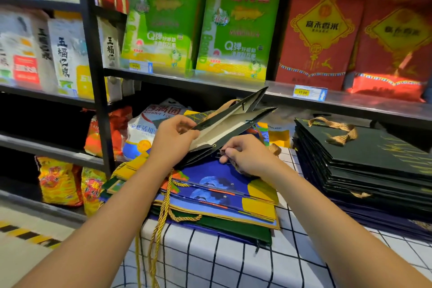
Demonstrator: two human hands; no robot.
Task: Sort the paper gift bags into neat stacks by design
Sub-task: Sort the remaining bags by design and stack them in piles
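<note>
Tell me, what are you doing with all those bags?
A person is sorting paper gift bags in a shop. The left hand grips the top edge of a dark bag whose mouth gapes open, while the right hand pinches something small at its lower edge. Under it lies a mixed pile of blue and yellow bags with gold cord handles. On the right, a neat stack of dark bags sits on the checked tablecloth.

Bare checked tablecloth between mixed pile and dark stack.
</note>
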